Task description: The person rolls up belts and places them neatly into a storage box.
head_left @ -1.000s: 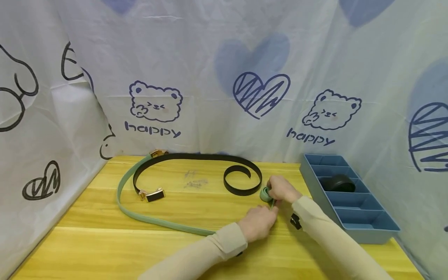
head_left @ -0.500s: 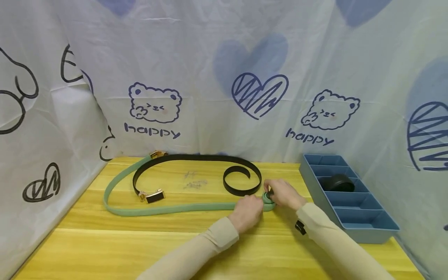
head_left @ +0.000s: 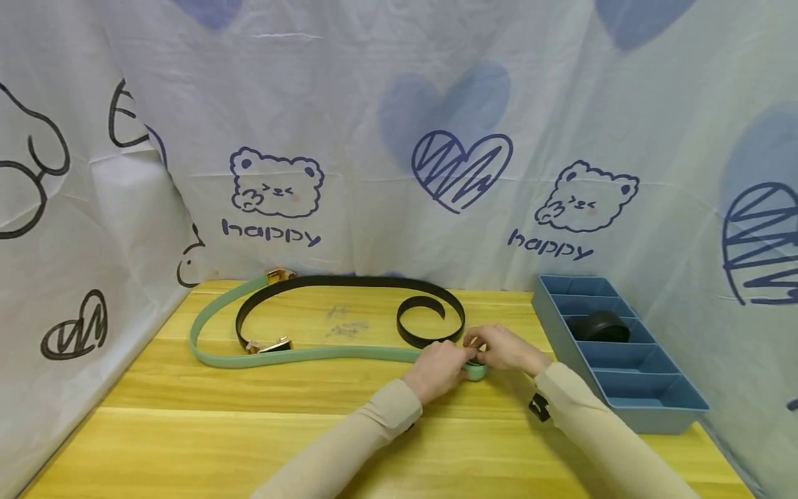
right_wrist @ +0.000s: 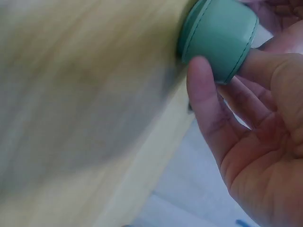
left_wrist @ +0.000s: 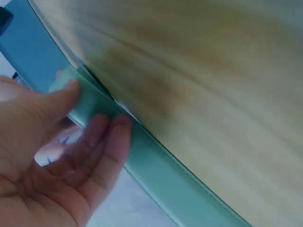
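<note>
A pale green belt (head_left: 337, 353) lies across the table, its right end wound into a roll (head_left: 476, 372). My left hand (head_left: 438, 369) is at the left side of that roll. In the left wrist view its thumb and fingers pinch the green strap (left_wrist: 175, 177) where it meets the coil. My right hand (head_left: 507, 348) grips the roll from the right, and the right wrist view shows the thumb against the coil's stitched outer face (right_wrist: 220, 40). The fingers partly hide the coil's centre. The belt's gold buckle (head_left: 279, 275) lies at the back left.
Behind the green strap lies a black belt (head_left: 368, 281) with a loosely curled right end. Its buckle (head_left: 274, 345) is beside the strap. At right stands a blue divided tray (head_left: 657, 421) with a coiled black belt (head_left: 603, 326) in one compartment. A printed cloth (head_left: 374, 208) hangs behind.
My left hand has moved left and back along the green belt. The strap has swung away from the front and now overlaps the black belt's buckle. The right hand stays at the roll.
</note>
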`<action>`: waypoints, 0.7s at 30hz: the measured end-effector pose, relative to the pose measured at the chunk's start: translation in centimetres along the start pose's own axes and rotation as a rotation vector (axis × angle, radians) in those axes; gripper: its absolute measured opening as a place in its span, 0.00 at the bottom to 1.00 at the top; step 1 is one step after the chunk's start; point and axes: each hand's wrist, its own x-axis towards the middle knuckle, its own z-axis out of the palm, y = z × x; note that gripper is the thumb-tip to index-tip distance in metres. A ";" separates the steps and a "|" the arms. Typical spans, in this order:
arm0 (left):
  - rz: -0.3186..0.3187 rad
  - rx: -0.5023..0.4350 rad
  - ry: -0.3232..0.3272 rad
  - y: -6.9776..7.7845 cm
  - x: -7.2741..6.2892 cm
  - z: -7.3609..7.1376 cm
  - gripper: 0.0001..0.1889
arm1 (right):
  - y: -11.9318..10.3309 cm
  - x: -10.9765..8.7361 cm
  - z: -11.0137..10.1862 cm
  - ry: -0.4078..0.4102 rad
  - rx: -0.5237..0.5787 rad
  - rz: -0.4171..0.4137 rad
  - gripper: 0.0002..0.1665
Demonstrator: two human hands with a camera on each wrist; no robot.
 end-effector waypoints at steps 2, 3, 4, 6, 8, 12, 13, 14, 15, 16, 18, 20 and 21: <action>0.015 -0.034 -0.006 -0.2 0.0 0.0 0.16 | 0.2 -0.2 0.0 -0.006 0.029 0.029 0.09; 0.019 -0.057 -0.015 -0.3 0.0 -0.1 0.16 | 0.2 -0.4 0.1 -0.005 0.050 0.048 0.09; 0.020 -0.087 -0.024 -0.3 0.0 -0.1 0.16 | 0.2 -0.5 0.1 -0.003 0.071 0.066 0.09; 0.015 -0.137 -0.041 -0.3 0.0 -0.2 0.17 | 0.1 -0.8 0.2 0.011 0.090 0.078 0.08; -0.008 -0.167 -0.058 -0.2 0.1 -0.3 0.20 | 0.0 -0.9 0.3 0.032 0.081 0.064 0.07; -0.059 -0.164 -0.060 0.2 0.1 -0.3 0.25 | 0.0 -1.0 0.5 0.051 0.060 -0.008 0.05; -0.063 -0.166 -0.052 0.3 0.1 -0.3 0.24 | 0.0 -1.0 0.6 0.049 0.063 -0.021 0.05; -0.061 -0.162 -0.041 0.4 0.0 -0.3 0.23 | 0.1 -1.0 0.6 0.046 0.070 -0.034 0.05; -0.054 -0.157 -0.030 0.4 0.0 -0.3 0.22 | 0.2 -1.0 0.6 0.040 0.080 -0.044 0.05; -0.041 -0.156 -0.017 0.3 0.0 -0.2 0.21 | 0.3 -1.1 0.5 0.039 0.078 -0.048 0.06; 0.004 -0.147 -0.006 0.1 0.0 -0.2 0.17 | 0.4 -1.1 0.4 0.029 0.089 -0.045 0.09; 0.056 -0.117 -0.014 -0.4 -0.2 -0.1 0.16 | 0.4 -0.8 0.3 0.019 0.088 -0.050 0.11; 0.082 -0.092 -0.025 -0.6 -0.3 0.0 0.16 | 0.3 -0.7 0.3 0.013 0.082 -0.054 0.12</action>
